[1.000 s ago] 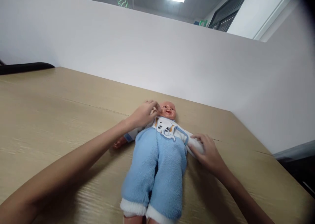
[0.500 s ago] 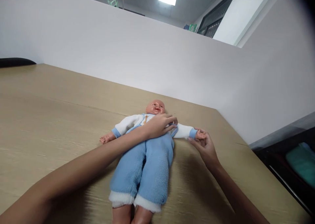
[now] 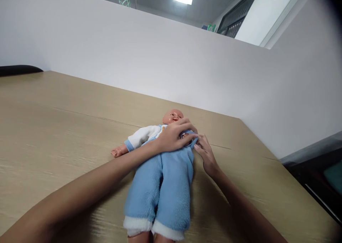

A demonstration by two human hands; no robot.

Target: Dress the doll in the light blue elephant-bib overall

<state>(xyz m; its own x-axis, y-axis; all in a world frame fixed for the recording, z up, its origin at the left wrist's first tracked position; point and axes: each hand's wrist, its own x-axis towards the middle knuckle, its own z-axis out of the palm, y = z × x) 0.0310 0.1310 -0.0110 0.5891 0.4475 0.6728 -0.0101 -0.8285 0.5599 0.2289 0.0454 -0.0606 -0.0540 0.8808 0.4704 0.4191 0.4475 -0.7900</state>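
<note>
In the head view, a baby doll (image 3: 173, 115) in blue fleece overalls (image 3: 175, 186) lies face-up on the wooden table (image 3: 72, 136), near a white partition (image 3: 128, 54). The left hand (image 3: 172, 136) rests across its chest, fingers curved at the blue trim (image 3: 195, 142); the right hand (image 3: 207, 157), partly curled, meets the same edge, though whether either grips fabric cannot be determined.

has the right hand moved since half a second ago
Yes: judged against the far right corner of the table, the right hand has moved left, in closer to the trunk of the doll.
</note>
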